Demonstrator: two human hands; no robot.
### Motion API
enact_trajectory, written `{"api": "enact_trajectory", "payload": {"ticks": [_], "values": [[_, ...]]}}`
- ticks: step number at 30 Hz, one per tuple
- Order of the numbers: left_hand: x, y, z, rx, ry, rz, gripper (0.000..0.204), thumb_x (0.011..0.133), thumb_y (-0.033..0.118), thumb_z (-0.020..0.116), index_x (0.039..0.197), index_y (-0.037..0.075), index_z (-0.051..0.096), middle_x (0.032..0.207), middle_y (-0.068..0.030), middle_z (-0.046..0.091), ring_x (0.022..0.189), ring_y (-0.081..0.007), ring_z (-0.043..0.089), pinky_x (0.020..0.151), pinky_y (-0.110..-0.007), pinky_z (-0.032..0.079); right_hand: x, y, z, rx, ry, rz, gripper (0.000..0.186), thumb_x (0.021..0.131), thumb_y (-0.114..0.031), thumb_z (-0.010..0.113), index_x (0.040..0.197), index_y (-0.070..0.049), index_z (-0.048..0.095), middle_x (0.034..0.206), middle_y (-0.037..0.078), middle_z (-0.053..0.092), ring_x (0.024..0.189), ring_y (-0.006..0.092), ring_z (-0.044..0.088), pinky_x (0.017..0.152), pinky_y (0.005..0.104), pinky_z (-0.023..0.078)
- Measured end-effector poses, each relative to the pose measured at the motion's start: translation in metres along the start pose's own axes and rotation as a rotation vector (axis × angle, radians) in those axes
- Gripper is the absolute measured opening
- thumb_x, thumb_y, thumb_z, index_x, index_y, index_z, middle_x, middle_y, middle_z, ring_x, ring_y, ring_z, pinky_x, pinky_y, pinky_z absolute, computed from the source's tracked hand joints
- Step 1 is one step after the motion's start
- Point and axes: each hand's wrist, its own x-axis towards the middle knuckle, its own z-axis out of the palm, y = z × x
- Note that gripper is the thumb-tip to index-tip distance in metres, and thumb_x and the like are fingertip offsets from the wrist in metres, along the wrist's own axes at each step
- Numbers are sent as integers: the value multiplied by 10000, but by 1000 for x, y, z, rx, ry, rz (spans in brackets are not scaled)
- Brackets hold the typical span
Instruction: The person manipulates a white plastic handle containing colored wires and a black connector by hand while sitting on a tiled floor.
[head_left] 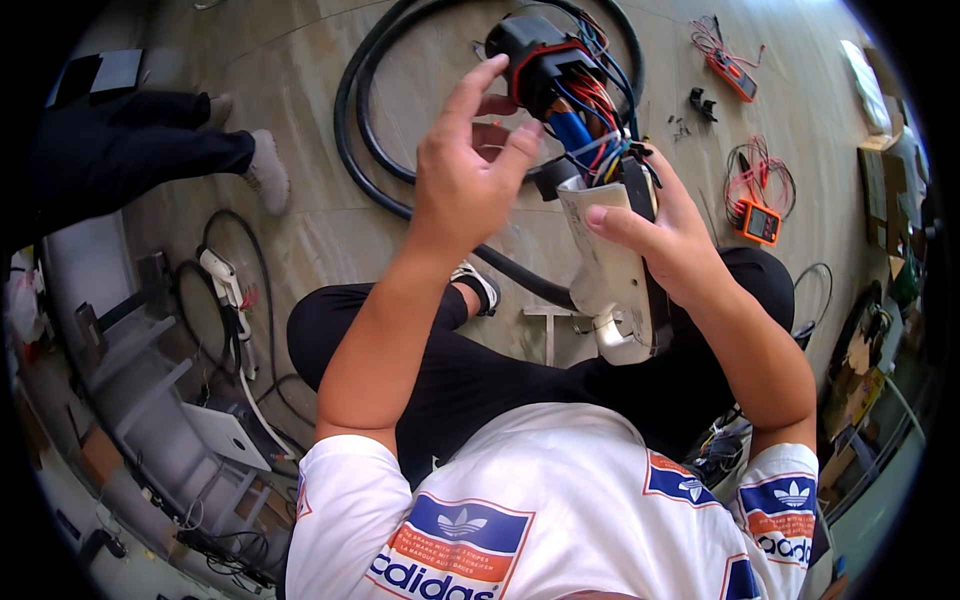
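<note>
An opened charging gun is held up over my crossed legs. Its white and black handle housing [605, 240] is gripped by my right hand [680, 235], with the thumb across the white shell. Beyond the handle, the black connector head [535, 60] with a red seal sits tilted away from the shell. Bundled coloured wires [600, 110] and a blue cylindrical part [570, 132] show between the two. Close to the left side of the head is my left hand [470, 155], its thumb and fingers apart; whether the index fingertip touches the head I cannot tell.
A thick black cable [350, 130] loops on the floor. Two orange meters [760, 222] with leads, a black clip [703, 104] and small screws [681, 128] lie right. Another charging gun [222, 275] lies left, near a person's shoe [267, 172]. Boxes [880, 190] line the right side.
</note>
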Motion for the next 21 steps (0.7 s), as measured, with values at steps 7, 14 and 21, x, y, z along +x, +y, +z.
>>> {"api": "enact_trajectory", "payload": {"ticks": [7, 14, 21], "values": [[-2, -1, 4, -211, -89, -142, 633, 906, 44, 657, 1481, 53, 392, 922, -108, 697, 840, -149, 685, 776, -281, 551, 5, 6, -6, -15, 28, -17, 845, 740, -334, 830, 1343, 93, 419, 1055, 132, 637, 938, 144, 605, 797, 276, 499], [2, 10, 2, -330, -68, -187, 609, 904, 20, 657, 1452, -1, 393, 950, -137, 698, 850, -170, 694, 782, -286, 560, 7, 10, -5, -80, 45, -45, 889, 729, -370, 827, 1358, 102, 412, 1055, 140, 627, 929, 152, 598, 779, 281, 494], [3, 13, 4, -342, -57, -199, 609, 893, -10, 657, 1436, -11, 381, 967, -154, 691, 858, -187, 702, 800, -289, 573, 4, 4, -4, -107, 42, -24, 837, 724, -382, 829, 1311, 80, 451, 1067, 142, 617, 944, 156, 581, 798, 281, 485]]}}
